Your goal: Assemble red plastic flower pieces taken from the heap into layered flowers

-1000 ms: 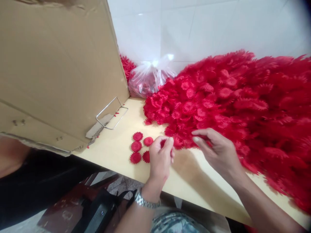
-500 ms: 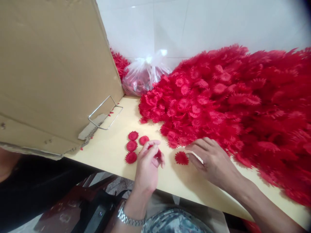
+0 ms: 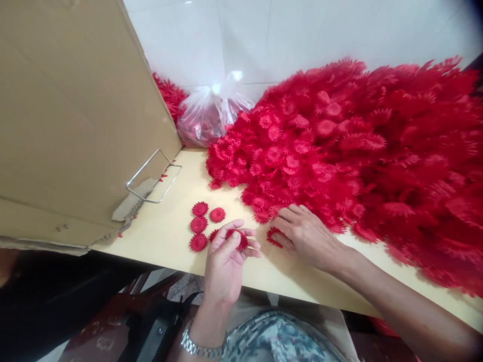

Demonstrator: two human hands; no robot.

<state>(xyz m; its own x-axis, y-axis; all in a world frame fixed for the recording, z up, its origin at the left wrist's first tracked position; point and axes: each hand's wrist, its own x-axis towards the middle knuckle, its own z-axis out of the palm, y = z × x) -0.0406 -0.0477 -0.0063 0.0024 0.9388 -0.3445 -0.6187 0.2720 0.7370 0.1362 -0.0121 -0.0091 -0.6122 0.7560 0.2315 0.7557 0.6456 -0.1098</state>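
My left hand (image 3: 228, 251) holds a red flower disc (image 3: 238, 240) between thumb and fingers, above the table. To its right, the fingers of my right hand (image 3: 302, 234) press on another red flower (image 3: 274, 237) lying on the tabletop, partly covering it. Left of my left hand, several round red flowers lie flat, among them one at the top (image 3: 199, 208), one at the bottom (image 3: 198, 243) and one beside them (image 3: 217, 215). Another is partly hidden behind my left fingers. A large heap of red flowers (image 3: 320, 151) rises behind my right hand.
A big cardboard sheet (image 3: 75, 115) stands at the left, with a bent metal wire frame (image 3: 154, 176) by its lower edge. A tied clear plastic bag (image 3: 207, 118) of red pieces sits at the back against the wall (image 3: 177, 40). A person's dark clothing (image 3: 56, 296) shows lower left.
My right hand has moved left onto the single flower. My left fingers have spread somewhat, showing more of the disc they hold. The whole view has shifted slightly.
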